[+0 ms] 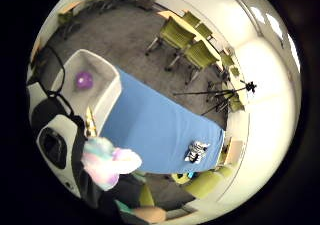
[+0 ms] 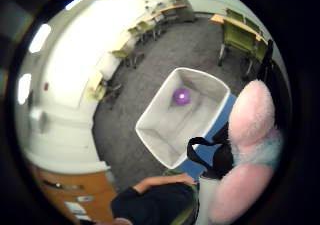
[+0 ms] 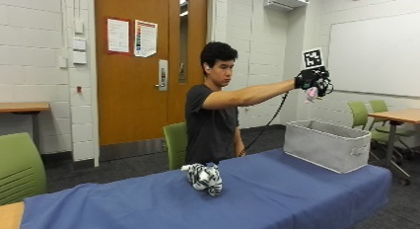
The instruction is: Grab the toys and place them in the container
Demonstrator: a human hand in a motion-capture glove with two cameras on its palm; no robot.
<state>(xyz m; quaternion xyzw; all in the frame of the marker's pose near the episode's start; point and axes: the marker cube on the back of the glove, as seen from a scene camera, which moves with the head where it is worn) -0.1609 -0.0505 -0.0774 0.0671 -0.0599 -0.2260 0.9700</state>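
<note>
- Pastel plush toy (image 3: pixel 311 94) is held in the gloved right hand (image 3: pixel 310 80), whose grip is curled round it, high above the grey container (image 3: pixel 326 144).
- Step in hand, as I judge: carrying it to drop; next calls for lowering over the opening and letting go.
- Purple ball (image 2: pixel 181 96) already lies inside.
- Zebra toy (image 3: pixel 204 178) waits mid-surface (image 3: pixel 275 194), well apart, with open room around it.

The table (image 3: pixel 289 189) wears a plain blue cloth. The container (image 3: pixel 326 145) is pale grey fabric, with a purple ball (image 2: pixel 181 96) inside. The plush toy (image 1: pixel 107 160) in the black-gloved right hand (image 3: pixel 310 81) is pastel pink, white and light blue. The second toy (image 3: pixel 205 178) is black-and-white striped.
</note>
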